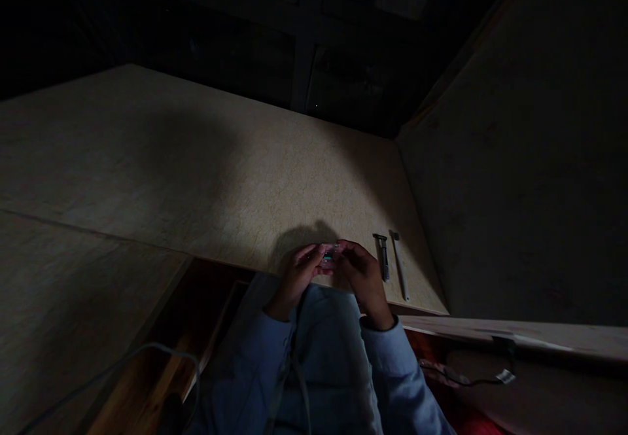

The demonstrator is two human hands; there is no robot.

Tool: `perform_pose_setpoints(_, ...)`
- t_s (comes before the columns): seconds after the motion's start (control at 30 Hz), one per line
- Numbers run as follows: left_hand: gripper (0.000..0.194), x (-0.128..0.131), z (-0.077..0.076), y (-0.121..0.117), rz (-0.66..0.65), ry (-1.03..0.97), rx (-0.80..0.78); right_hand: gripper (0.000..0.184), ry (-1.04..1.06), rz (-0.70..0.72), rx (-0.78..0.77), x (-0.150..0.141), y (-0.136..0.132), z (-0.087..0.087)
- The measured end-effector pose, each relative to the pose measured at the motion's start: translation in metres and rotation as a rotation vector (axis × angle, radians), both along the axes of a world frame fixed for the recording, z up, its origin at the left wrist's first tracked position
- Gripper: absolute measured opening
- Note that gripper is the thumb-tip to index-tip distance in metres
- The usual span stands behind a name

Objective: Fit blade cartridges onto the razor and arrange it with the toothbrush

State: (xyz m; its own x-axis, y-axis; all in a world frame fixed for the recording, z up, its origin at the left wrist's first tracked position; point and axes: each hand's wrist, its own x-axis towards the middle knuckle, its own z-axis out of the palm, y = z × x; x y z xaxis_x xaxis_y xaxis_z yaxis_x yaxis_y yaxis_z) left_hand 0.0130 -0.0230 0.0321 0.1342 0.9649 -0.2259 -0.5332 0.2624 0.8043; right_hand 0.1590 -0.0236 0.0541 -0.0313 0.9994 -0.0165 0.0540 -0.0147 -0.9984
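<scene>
Holding a small clear item (328, 263) with a blue-green patch, both hands meet over the near edge of the table (275, 180), close to the sleeves' owner. Left hand (303, 270): fingers curled, thumb pressed on the item's left side. Right hand (362, 271): fingers bent round its right side, thumb hidden or too dark to make out. Light poor; whether the item is a case or a wrapper, cannot tell. To the right of the right hand, apart from it, a razor (383, 257) and a toothbrush (400, 265) lie side by side on the table, heads away from the person. Step in hand, by my judgement: close two-handed handling. Next move would seem to call for steady fingertips and a firm hold from one side.
</scene>
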Motion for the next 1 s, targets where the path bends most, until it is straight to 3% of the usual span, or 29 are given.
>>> perform_pose_setpoints(0.37,0.050,0.001,-0.012,-0.001,-0.006,0.014,0.012,0.024,0.165,-0.095,-0.045,-0.006,-0.003,0.000)
perform_pose_setpoints(0.67,0.053,0.005,-0.011,-0.001,0.045,0.051,-0.004,0.026,0.197,-0.196,-0.097,-0.012,-0.007,-0.002)
perform_pose_setpoints(0.87,0.054,0.006,-0.008,0.000,0.082,0.019,-0.002,0.034,0.264,-0.155,-0.158,-0.013,-0.014,0.004)
perform_pose_setpoints(1.0,0.052,0.006,-0.005,-0.002,0.084,0.045,0.010,0.032,0.293,-0.202,-0.150,-0.014,-0.012,-0.003)
